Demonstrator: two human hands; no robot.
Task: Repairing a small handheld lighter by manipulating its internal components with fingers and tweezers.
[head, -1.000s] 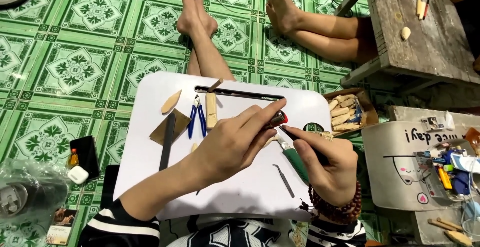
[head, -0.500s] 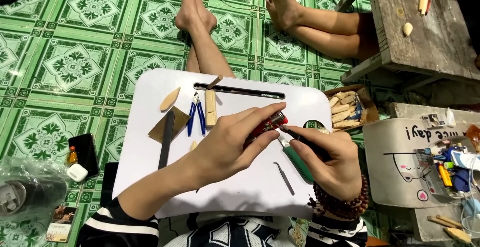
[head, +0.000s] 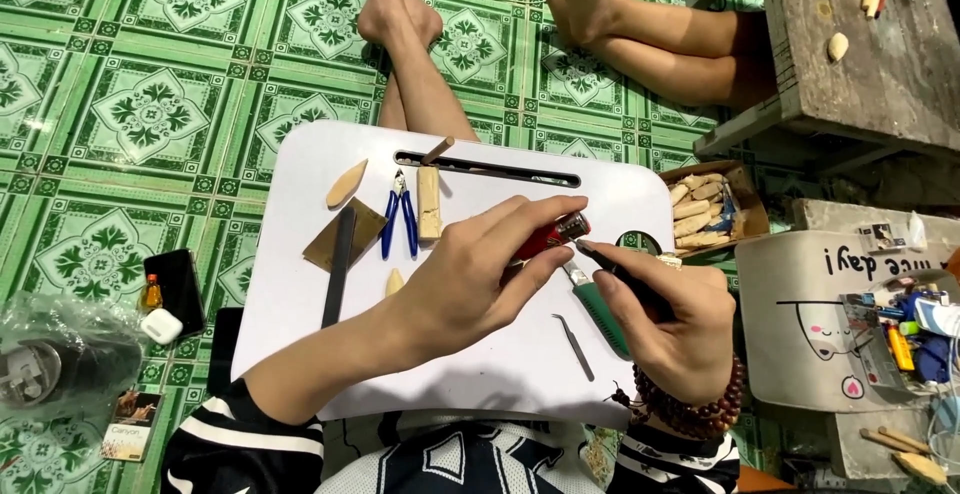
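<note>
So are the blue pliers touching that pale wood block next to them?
Apart. The head view shows a thin strip of white tray between the blue pliers and the pale wood block.

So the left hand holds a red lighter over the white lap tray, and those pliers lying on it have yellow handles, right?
Not quite: the pliers have blue handles, as the head view shows. The rest stands: the left hand holds a red lighter over the white lap tray.

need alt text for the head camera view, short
Over a white lap tray, the left hand holds a red lighter against the tip of a dark tool gripped by the right hand. Blue pliers and wood pieces lie on the tray.
</note>
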